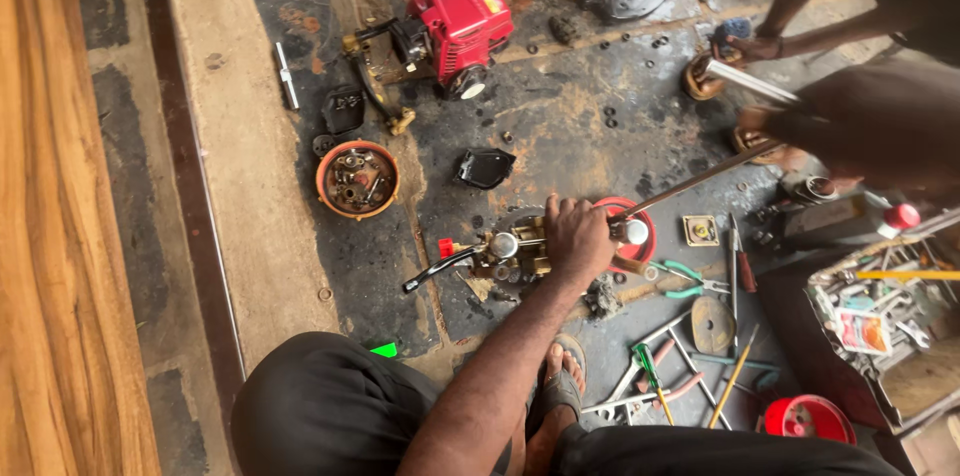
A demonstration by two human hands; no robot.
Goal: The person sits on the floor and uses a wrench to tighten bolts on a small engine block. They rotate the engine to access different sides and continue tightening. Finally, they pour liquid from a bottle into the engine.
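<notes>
— Your left hand (577, 239) is closed down over the brass pump assembly (512, 252), fingers wrapped on its right end. Your right hand: blurred at the right edge, so I cannot tell its grip.

— Where does the pump sit?

— On the oily floor (560, 116) in front of your knees, its black lever (440, 269) sticking out to the left. Just right of the pump, touching your knuckles' side, lies a red ring (630, 233); a long metal rod (700, 179) slants up and right from there.

— And around it?

— Up-left of the pump, an orange bowl (357, 178) of small parts; further up, a red engine (455, 31). Right of the pump, green-handled pliers (690, 281). Another person's hand (750, 46) works well apart, far up-right.
</notes>
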